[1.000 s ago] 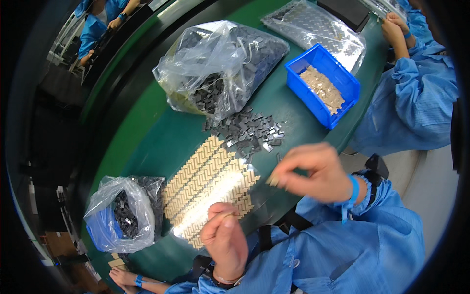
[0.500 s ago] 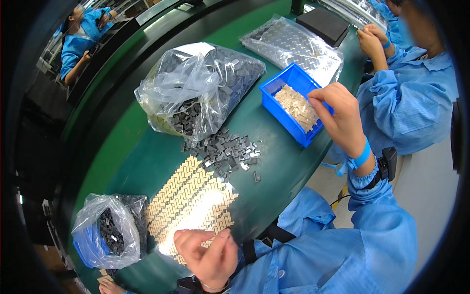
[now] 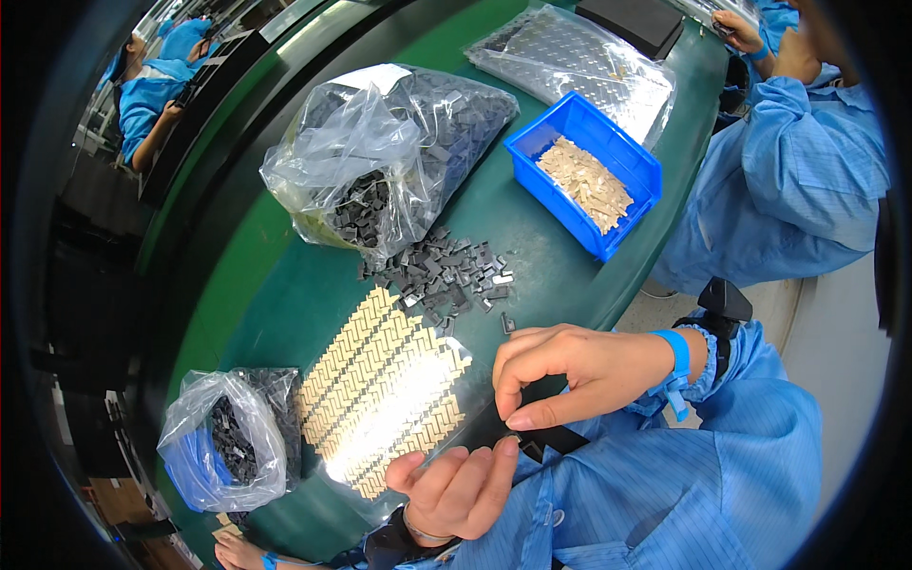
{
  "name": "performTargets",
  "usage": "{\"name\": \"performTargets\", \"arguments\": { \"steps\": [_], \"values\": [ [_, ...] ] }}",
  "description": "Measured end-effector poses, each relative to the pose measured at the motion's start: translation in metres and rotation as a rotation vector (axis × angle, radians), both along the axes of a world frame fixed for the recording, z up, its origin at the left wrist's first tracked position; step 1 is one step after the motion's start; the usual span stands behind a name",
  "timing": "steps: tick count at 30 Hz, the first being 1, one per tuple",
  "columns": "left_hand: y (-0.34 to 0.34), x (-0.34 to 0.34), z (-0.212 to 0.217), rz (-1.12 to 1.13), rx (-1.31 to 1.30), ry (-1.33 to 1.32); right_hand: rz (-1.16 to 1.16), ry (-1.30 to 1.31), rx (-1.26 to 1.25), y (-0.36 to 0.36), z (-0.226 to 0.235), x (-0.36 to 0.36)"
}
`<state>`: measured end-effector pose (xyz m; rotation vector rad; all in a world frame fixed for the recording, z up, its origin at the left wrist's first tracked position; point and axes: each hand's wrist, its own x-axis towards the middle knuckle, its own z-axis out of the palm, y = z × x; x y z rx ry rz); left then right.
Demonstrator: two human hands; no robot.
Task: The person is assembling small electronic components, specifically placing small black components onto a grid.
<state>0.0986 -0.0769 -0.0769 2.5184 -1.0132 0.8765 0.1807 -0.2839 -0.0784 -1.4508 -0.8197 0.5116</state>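
Observation:
My left hand (image 3: 461,489) is low in the middle, palm up, its fingers curled and its thumb and fingertip pinched together. My right hand (image 3: 584,370) comes in from the right, thumb and forefinger closed in a pinch. The fingertips of both hands nearly meet over a tiny dark piece, too small to name. Left of my hands lies a clear sheet (image 3: 385,389) carrying slanted rows of small tan pieces, bright with glare. Just beyond it is a loose heap of small black parts (image 3: 446,275).
Up and right stands a blue bin (image 3: 532,157) holding tan pieces. A large clear bag (image 3: 456,123) of black parts sits behind the heap, and a smaller bag (image 3: 176,442) at left. Beyond the bin are a bagged sheet (image 3: 560,57) and a black block (image 3: 632,24). Co-workers sit nearby.
My right hand has left the blue bin and come down to my left hand. The left hand has shifted slightly right and turned palm up. The whole view has shifted a little.

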Motion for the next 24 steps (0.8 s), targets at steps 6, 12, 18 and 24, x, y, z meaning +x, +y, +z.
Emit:
{"name": "performTargets", "arguments": {
  "steps": [6,12,18,24],
  "values": [
    [-0.007,0.008,-0.001,-0.032,0.002,-0.032,-0.011,0.016,0.018,-0.004,-0.002,-0.002],
    [-0.029,0.036,-0.009,0.086,-0.135,0.258,-0.500,-0.247,-0.061,-0.018,0.008,0.003],
    [-0.057,0.064,-0.033,0.162,-0.158,0.396,-0.702,-0.268,0.031,-0.019,0.004,0.001],
    [-0.059,0.075,-0.052,0.152,-0.098,0.393,-0.730,-0.199,0.067,-0.020,-0.004,-0.002]
  ]
}}
